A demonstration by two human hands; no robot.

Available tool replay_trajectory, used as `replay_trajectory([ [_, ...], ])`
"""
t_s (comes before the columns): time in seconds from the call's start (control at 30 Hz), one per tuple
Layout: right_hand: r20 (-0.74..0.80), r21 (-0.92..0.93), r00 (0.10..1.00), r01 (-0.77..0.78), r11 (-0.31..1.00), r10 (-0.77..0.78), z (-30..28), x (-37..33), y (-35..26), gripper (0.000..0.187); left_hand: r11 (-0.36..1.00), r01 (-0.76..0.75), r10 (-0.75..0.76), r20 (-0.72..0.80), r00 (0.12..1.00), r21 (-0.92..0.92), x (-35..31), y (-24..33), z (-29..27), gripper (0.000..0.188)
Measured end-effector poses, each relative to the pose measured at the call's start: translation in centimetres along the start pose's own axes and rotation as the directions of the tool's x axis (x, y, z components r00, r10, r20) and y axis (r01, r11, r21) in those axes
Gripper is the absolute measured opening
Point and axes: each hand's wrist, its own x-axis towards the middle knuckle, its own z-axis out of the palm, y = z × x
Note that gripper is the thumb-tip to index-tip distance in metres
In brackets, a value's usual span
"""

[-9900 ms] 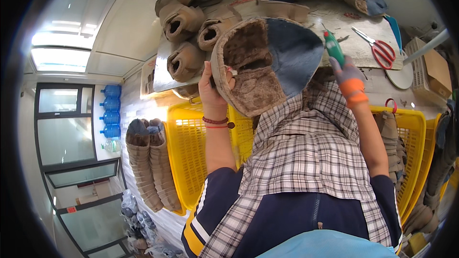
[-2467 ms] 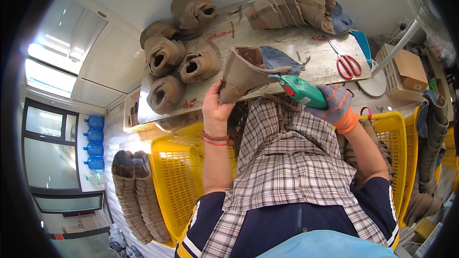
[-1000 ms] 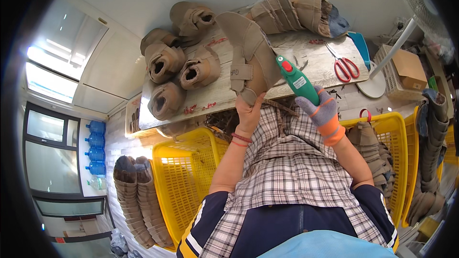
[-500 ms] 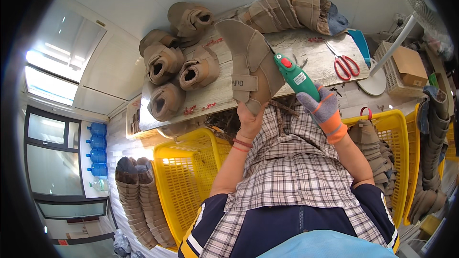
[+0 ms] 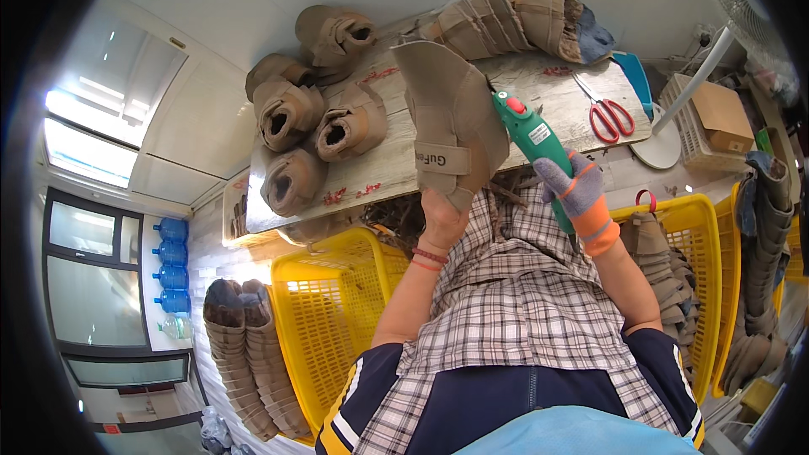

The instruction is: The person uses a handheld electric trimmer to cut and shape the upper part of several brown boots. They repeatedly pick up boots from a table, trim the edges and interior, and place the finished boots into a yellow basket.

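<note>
My left hand (image 5: 444, 223), bare with a red bracelet at the wrist, grips the lower end of a brown suede-like boot upper (image 5: 447, 109). The upper is held up over the table's front edge, its rounded, flared end away from me and a lettered strap near my fingers. In my right hand (image 5: 581, 194), gloved in grey and orange, is a green hand-held power tool (image 5: 527, 131) with a red switch. The tool's narrow dark tip points at the upper's right edge. Whether the tip touches it, I cannot tell.
On the worn white table (image 5: 379, 173) stand several rolled brown uppers (image 5: 286, 114), a nested stack of uppers (image 5: 514, 21), red-handled scissors (image 5: 611, 118) and red scraps. Yellow baskets (image 5: 324, 303) flank me. A white fan (image 5: 733, 0) stands at the far right.
The boot upper has turned slightly and shifted right, showing its strap more squarely. My right hand with the tool has moved a little right, and its tip now shows less.
</note>
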Motion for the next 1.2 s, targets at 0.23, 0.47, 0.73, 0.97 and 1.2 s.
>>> replay_trajectory([
  [0.23,-0.110,-0.066,0.993,0.028,0.997,-0.035,-1.9,1.0,-0.2,0.038,0.416,0.575,-0.670,0.190,0.718,-0.705,-3.2,0.3,-1.7,0.033],
  [0.47,-0.149,-0.219,0.988,0.009,0.976,-0.043,-4.0,0.4,3.4,0.034,-0.234,0.341,-0.847,0.364,0.388,-0.910,-1.4,-4.0,-8.0,0.048],
  [0.73,-0.134,-0.274,0.991,-0.035,0.961,-0.002,-4.3,-1.0,4.7,0.034,0.754,0.480,-0.561,-0.057,0.826,-0.449,3.6,-1.8,-18.1,0.041],
  [0.97,-0.075,-0.296,0.997,0.002,0.955,-0.025,-3.4,-0.8,4.8,0.032,0.697,-0.121,-0.118,0.279,0.953,0.706,9.5,-7.3,-17.0,0.046],
  [1.2,-0.101,-0.285,0.995,-0.029,0.958,0.000,-3.6,-1.4,4.8,0.034,0.703,-0.113,-0.206,0.353,0.912,0.702,8.4,-13.6,-13.7,0.040],
])
